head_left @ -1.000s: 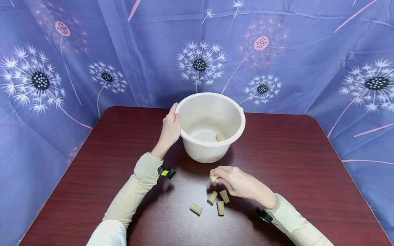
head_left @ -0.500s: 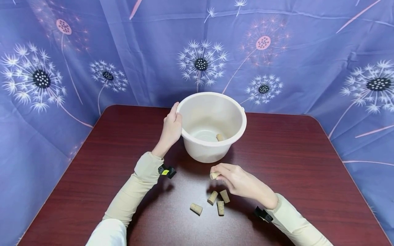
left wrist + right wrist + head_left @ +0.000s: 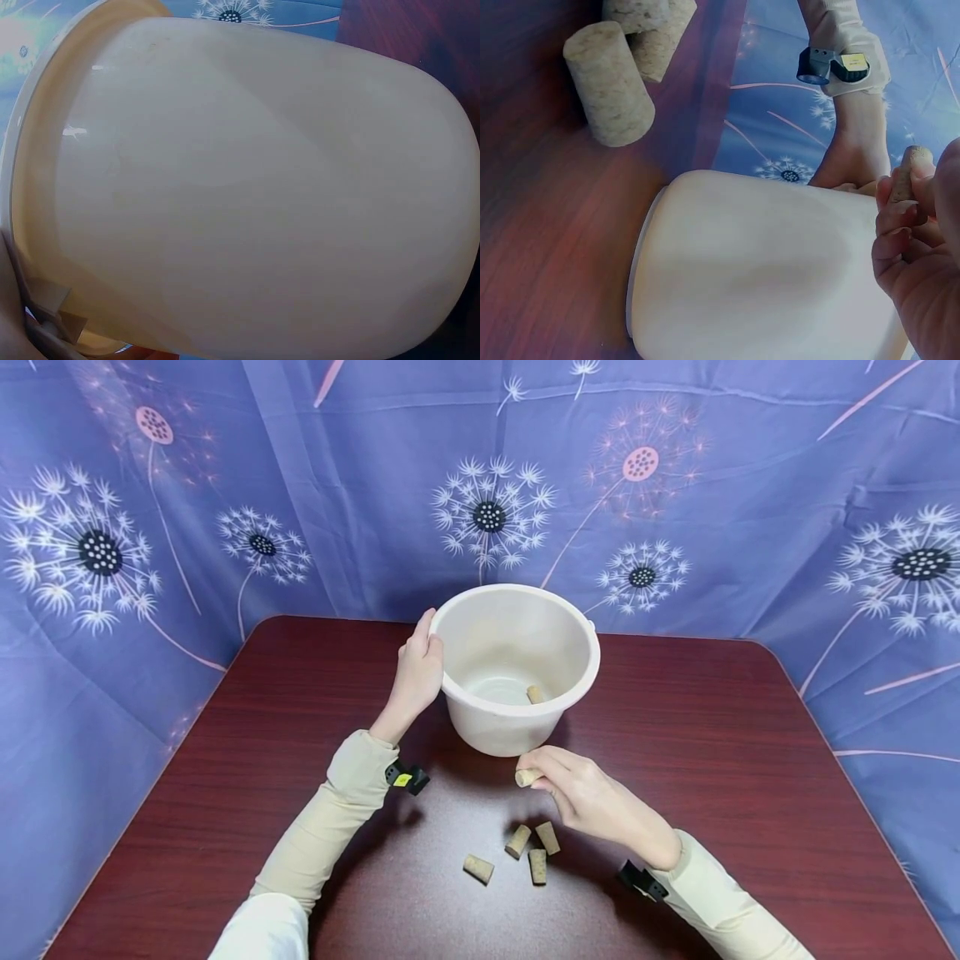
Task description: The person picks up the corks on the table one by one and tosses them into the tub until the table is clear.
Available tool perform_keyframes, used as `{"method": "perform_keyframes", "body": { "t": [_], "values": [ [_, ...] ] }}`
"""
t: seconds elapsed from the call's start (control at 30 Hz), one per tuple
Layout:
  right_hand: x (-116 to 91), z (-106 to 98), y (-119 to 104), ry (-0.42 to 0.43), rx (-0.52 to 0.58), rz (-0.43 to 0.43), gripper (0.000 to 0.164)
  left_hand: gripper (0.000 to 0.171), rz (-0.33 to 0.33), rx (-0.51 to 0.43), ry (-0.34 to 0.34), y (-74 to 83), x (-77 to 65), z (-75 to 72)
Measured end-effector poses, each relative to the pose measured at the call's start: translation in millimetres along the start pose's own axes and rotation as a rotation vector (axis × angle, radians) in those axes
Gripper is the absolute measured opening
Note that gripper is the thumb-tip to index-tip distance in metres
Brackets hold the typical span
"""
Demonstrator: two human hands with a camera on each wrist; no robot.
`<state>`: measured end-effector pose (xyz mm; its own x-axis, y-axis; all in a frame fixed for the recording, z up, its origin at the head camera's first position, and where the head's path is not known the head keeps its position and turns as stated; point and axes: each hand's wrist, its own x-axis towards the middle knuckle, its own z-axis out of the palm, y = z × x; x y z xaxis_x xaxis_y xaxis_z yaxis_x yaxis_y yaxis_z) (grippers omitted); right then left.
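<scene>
on the left of the dark red table (image 3: 712,735), the left hand (image 3: 417,670) grips the left side of the bucket rim, thumb by the near part of the rim and the other fingers further along it; how far they wrap round underneath cannot be told. right of that and well nearer, one loose cork (image 3: 477,869) lies on its side, apart from the others. farther back stands the white bucket (image 3: 487,727), its mouth up toward the head camera, with one cork inside (image 3: 534,694) lying on the floor at the near right. in front of the bucket, three more corks lie close together: a left one (image 3: 517,842), a near one (image 3: 537,867) and a right one (image 3: 547,837). above and beyond this group, the right hand (image 3: 592,802) pinches a cork (image 3: 528,777) between thumb and fingers, just on the near side of the bucket and below its rim. the step in hand seems to be carrying this cork from the table to the bucket while the left hand steadies it. judging from that, the next move calls for lifting the right hand over the near rim before the fingers loosen, with the left hand keeping the bucket from sliding; four corks remain on the table.
</scene>
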<state>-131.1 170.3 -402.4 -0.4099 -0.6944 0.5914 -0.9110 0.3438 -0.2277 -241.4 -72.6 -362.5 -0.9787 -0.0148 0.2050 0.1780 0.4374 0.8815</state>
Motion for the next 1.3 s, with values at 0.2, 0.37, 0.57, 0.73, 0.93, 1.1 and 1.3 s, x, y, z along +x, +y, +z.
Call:
{"method": "perform_keyframes", "body": {
  "t": [0.2,0.37,0.57,0.73,0.93,1.1,1.3],
  "values": [
    [0,0,1,0.009,0.005,-0.005,0.025,0.052,-0.003,-0.007,-0.001,-0.5,-0.5,-0.1],
    [0,1,2,0.030,0.009,-0.012,0.023,0.052,-0.001,-0.008,-0.002,0.5,-0.6,-0.5],
    [1,-1,2,0.060,0.027,-0.026,0.023,0.052,-0.003,-0.009,-0.002,0.6,-0.5,-0.7],
    [3,-3,2,0.104,0.043,-0.055,0.021,0.052,-0.001,-0.009,0.003,0.3,-0.9,-0.8],
    [5,-4,1,0.126,0.041,-0.063,0.021,0.052,0.002,-0.013,-0.001,0.3,-0.8,-0.9],
    [6,-6,1,0.146,0.046,-0.069,0.022,0.052,0.001,-0.013,-0.003,1.0,-0.8,-0.9],
    [9,-11,0,0.192,0.037,-0.076,0.023,0.052,0.001,-0.008,-0.005,0.9,-0.4,-0.3]
  ]
}}
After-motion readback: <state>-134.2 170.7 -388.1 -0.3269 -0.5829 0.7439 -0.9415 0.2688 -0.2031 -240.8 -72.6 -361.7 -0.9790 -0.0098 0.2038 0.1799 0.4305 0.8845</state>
